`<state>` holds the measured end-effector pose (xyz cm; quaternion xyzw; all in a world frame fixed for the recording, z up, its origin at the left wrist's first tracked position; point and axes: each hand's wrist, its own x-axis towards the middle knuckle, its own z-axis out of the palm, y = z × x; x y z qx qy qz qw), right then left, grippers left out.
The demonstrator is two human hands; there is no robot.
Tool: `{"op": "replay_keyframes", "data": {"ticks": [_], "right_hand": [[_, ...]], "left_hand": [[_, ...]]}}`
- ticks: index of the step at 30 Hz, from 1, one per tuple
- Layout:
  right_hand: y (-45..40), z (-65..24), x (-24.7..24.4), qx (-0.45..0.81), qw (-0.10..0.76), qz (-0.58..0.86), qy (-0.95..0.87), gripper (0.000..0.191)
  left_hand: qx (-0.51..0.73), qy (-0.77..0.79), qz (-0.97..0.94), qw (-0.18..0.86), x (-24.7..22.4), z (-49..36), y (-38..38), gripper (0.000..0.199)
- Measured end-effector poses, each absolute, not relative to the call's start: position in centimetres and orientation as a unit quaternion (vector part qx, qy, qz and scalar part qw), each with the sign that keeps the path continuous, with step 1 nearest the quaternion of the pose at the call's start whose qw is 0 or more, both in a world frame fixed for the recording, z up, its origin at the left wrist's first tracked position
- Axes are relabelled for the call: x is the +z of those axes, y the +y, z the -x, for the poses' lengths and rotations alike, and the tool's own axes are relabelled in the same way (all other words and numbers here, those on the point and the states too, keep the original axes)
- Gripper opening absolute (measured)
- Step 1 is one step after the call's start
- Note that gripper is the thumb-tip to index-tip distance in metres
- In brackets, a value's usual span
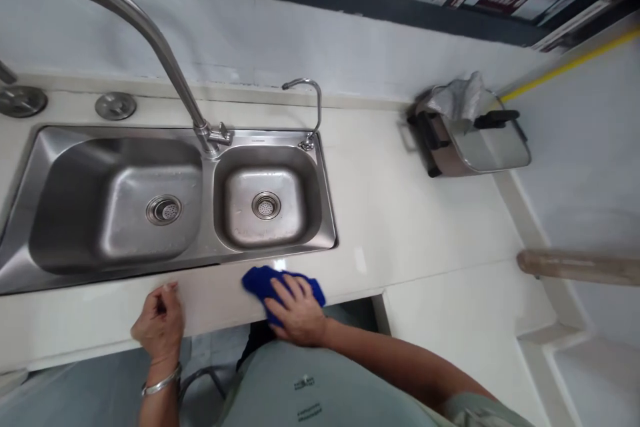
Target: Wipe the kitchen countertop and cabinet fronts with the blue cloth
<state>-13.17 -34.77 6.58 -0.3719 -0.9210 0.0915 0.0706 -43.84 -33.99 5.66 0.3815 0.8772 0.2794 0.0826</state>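
A dark blue cloth [257,281] lies on the front strip of the white countertop [415,227], just before the smaller sink basin. My right hand [297,312] presses down on the cloth, its fingers bent over it and part of the cloth hidden below the palm. To the left, my left hand [161,320] is curled into a loose fist at the counter's front edge, nothing visible in it. A silver bangle [161,381] circles that wrist. Behind both hands is the steel double sink [207,213], with bare drains in both basins.
A tall curved faucet [170,60] rises behind the sink, and a thin small spout [319,107] stands at its right rear corner. An electric pan [465,133] with a glass lid sits at the back right. A brown pipe [580,265] juts in from the right.
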Motion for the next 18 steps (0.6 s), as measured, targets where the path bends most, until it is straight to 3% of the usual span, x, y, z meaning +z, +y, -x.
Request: {"op": "replay_keyframes", "data": {"ticks": [9,18], "right_hand": [[-31.6,27.0,7.9,0.118,0.103,0.222,-0.962,0.045],[-31.7,17.0,6.8,0.167,0.142,0.236,-0.947,0.050]], "left_hand": [[0.393,0.849,-0.329,0.129,6.5,44.1,-33.8,0.037],[0.375,0.868,-0.300,0.128,7.0,44.2,-34.6,0.041]]}}
